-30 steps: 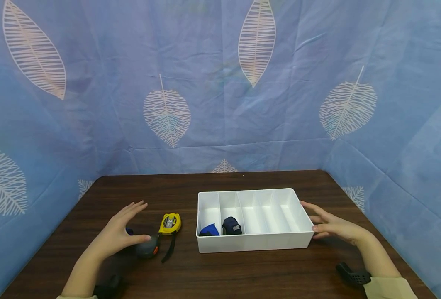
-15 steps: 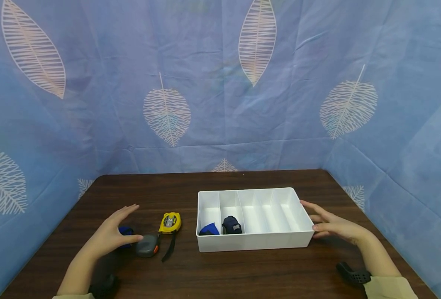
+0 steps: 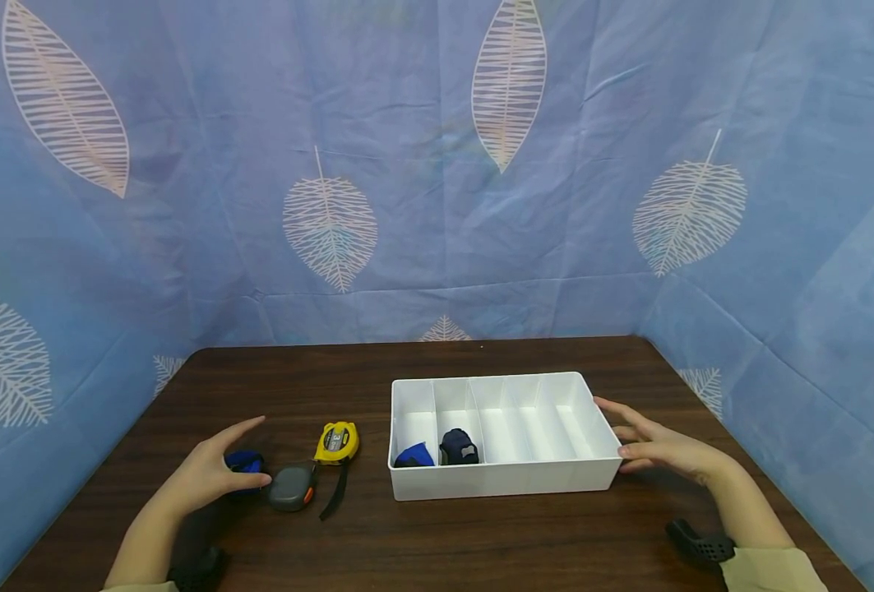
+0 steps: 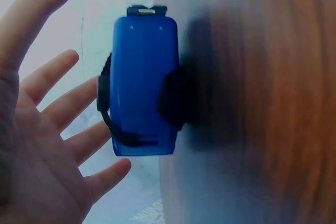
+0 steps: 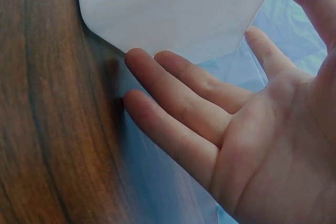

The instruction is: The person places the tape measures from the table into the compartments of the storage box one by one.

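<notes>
My left hand (image 3: 203, 478) is spread around a blue tape measure (image 3: 246, 462), which lies partly behind the thumb on the table. In the left wrist view the blue tape measure (image 4: 144, 82) carries a black strap, and the fingers stand beside it without curling round it. Right of it lie a grey tape measure (image 3: 290, 487) with an orange button and a yellow tape measure (image 3: 336, 442) with a black strap. My right hand (image 3: 654, 441) rests its extended fingers against the right end of a white divided box (image 3: 503, 482).
The box's leftmost compartment holds a blue item (image 3: 416, 454); the one beside it holds a dark navy item (image 3: 459, 446). Brown wood-grain table (image 3: 422, 543) runs in front of the box. A blue leaf-patterned cloth (image 3: 407, 247) hangs behind and along both sides.
My left hand has moved left and slightly down, off the grey tape measure and toward the blue one, which shows more now. The right hand and box have stayed put.
</notes>
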Demonstrator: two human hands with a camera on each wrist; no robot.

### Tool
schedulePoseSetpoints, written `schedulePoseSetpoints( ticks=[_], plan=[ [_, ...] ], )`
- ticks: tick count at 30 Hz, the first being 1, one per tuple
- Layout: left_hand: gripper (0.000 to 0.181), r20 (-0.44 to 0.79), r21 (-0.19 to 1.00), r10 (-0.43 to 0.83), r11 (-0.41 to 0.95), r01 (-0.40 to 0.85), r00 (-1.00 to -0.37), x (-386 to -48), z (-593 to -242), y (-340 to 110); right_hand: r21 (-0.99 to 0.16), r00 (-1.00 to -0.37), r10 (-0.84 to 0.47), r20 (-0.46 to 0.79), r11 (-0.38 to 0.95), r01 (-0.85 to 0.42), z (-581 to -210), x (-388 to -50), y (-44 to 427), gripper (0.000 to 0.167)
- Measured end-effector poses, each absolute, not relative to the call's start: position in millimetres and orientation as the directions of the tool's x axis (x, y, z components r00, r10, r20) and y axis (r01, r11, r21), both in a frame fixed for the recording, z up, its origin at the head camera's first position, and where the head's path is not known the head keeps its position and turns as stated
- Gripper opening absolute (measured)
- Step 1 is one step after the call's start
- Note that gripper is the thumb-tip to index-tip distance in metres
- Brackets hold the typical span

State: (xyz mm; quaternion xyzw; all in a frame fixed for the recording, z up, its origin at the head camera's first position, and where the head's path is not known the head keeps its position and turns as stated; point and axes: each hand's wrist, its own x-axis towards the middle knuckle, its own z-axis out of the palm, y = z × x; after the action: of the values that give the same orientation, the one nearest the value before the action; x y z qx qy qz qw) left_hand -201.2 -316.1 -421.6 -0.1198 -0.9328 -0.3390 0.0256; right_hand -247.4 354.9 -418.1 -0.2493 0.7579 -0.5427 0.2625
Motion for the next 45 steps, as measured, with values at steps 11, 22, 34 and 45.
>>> schedulePoseSetpoints(
  ticks=[11,22,34,45],
  plan=[
    [0.093,0.074,0.629,0.191,0.752,0.195,-0.979,-200.9,-426.6,-327.4,-0.954,-0.742,-0.658,-0.127,0.287,-0.091,-417.5,-247.5,354.2,0.074],
    [0.087,0.001,0.684,0.247,0.706,0.181,-0.969,-200.3,-432.3,-339.1,-0.952,-0.742,-0.658,-0.128,0.292,-0.094,-417.6,-247.7,354.8,0.074],
    [0.081,-0.021,0.716,0.257,0.678,0.164,-0.966,-199.9,-434.2,-342.0,-0.954,-0.733,-0.669,-0.124,0.283,-0.097,-416.8,-247.1,354.4,0.073],
    [0.078,-0.042,0.744,0.285,0.649,0.161,-0.957,-200.9,-434.9,-345.5,-0.954,-0.736,-0.665,-0.124,0.284,-0.097,-417.1,-247.3,354.3,0.073]
  ],
)
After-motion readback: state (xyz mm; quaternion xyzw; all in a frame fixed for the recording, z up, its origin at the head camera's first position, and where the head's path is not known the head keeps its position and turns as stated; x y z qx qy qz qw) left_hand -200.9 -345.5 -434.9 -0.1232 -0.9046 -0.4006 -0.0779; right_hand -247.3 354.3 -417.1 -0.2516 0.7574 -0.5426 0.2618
